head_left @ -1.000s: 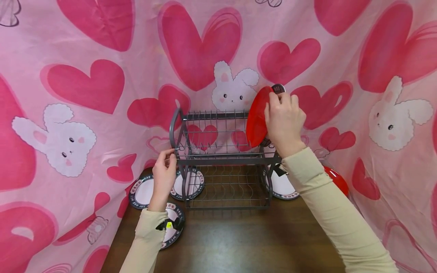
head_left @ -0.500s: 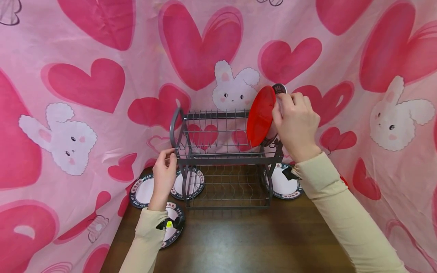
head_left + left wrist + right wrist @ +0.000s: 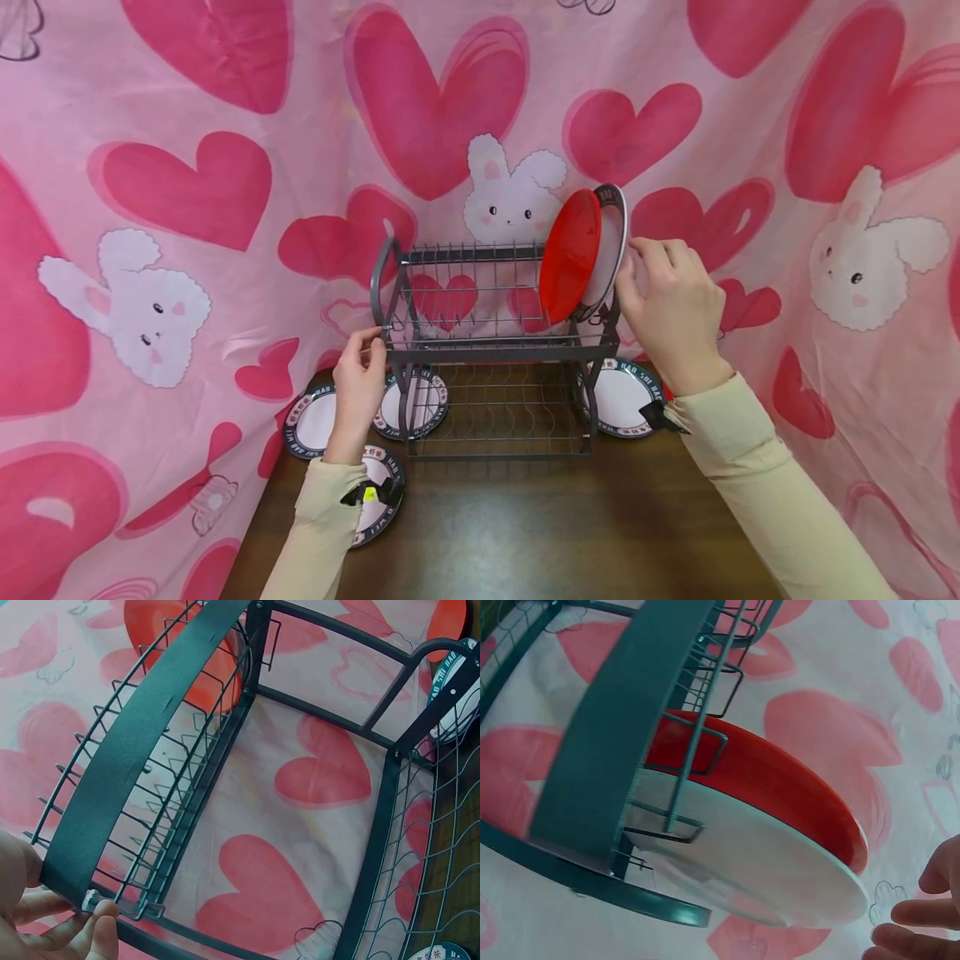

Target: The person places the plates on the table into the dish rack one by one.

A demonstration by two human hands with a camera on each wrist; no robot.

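Observation:
A two-tier dark metal dish rack stands on the table. At the right end of its upper tier a red plate and a white plate with a dark patterned rim stand on edge, side by side. My left hand holds the rack's front left corner, thumb and fingers about the frame in the left wrist view. My right hand is just right of the plates, fingers loosely bent. In the right wrist view its fingertips are apart from the white plate's edge, with nothing between them.
Flat on the brown table lie several dark-rimmed white plates: a back-left plate, one behind the rack's left leg, a front-left plate partly under the left wrist, and a right-hand plate. A pink heart-print cloth hangs behind.
My right hand has let go of the red plate and moved right and down, uncovering the white plate beside it. The plates stay in the rack; my left hand keeps its hold.

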